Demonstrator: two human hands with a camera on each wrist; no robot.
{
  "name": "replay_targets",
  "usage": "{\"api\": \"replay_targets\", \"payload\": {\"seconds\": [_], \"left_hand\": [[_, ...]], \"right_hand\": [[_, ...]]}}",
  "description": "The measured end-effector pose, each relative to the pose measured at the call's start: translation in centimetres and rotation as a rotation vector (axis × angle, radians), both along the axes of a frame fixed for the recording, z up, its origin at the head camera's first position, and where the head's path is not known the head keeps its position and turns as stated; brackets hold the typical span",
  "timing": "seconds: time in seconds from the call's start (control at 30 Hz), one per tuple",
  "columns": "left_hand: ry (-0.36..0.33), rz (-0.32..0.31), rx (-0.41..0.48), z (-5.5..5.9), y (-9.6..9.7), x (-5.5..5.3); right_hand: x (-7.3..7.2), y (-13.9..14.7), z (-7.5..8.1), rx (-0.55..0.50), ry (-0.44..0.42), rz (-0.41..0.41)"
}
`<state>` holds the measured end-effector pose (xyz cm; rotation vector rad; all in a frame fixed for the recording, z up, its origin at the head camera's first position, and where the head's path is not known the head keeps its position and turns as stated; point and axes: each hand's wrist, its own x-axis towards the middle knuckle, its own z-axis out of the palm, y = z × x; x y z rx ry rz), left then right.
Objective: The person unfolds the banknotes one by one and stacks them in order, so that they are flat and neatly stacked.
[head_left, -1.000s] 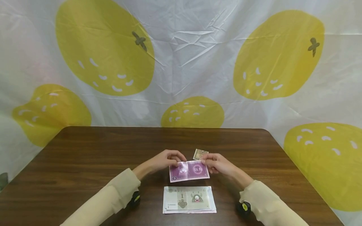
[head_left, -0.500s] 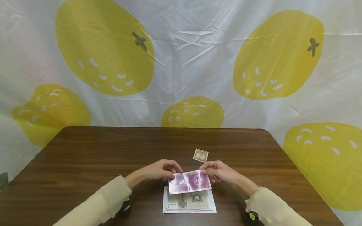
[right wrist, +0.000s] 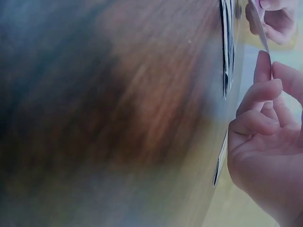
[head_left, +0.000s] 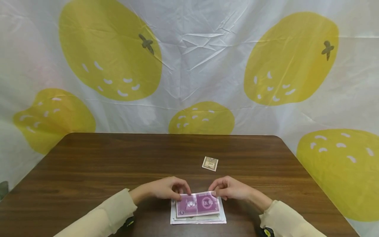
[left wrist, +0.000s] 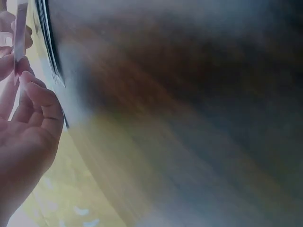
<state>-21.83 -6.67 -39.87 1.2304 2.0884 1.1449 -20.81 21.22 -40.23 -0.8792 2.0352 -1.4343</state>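
Note:
A purple banknote [head_left: 198, 204] is held by its far corners over a stack of banknotes [head_left: 197, 222]. My left hand [head_left: 165, 188] pinches the note's far left corner between thumb and finger. At the far right corner my right hand [head_left: 232, 189] pinches it the same way. Both wrist views show the purple note [left wrist: 20, 35] edge-on, apart from the table. The stack [right wrist: 227, 47] appears edge-on below it in the right wrist view. Most of the stack's top is hidden by the purple note in the head view.
A small brownish folded banknote [head_left: 210, 163] lies on the dark wooden table [head_left: 118, 158], beyond the hands. A white cloth with large yellow fruit prints [head_left: 201, 65] hangs behind the table's far edge.
Both hands have drawn the purple banknote toward the person, from beyond the stack to above it. The small brownish note, partly behind the right hand before, now shows fully. The stack stays put.

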Motion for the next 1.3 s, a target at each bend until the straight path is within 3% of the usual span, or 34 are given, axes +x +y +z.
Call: {"api": "replay_targets", "payload": {"seconds": [0.23, 0.47, 0.8, 0.93, 1.3], "left_hand": [[0.155, 0.005, -0.114, 0.5, 0.3, 0.6], [0.235, 0.009, -0.158, 0.0, 0.3, 0.8], [0.340, 0.019, -0.203, -0.3, 0.4, 0.7], [0.346, 0.025, -0.215, -0.3, 0.5, 0.8], [0.308, 0.050, -0.227, 0.0, 0.4, 1.1]], "right_hand": [[0.0, 0.0, -0.3, 0.026, 0.083, 0.046], [0.3, -0.3, -0.1, 0.117, 0.172, -0.003], [0.6, -0.6, -0.2, 0.241, 0.468, -0.034], [0.7, -0.6, -0.2, 0.268, 0.545, -0.037], [0.7, -0.5, -0.1, 0.289, 0.536, -0.001]]}}
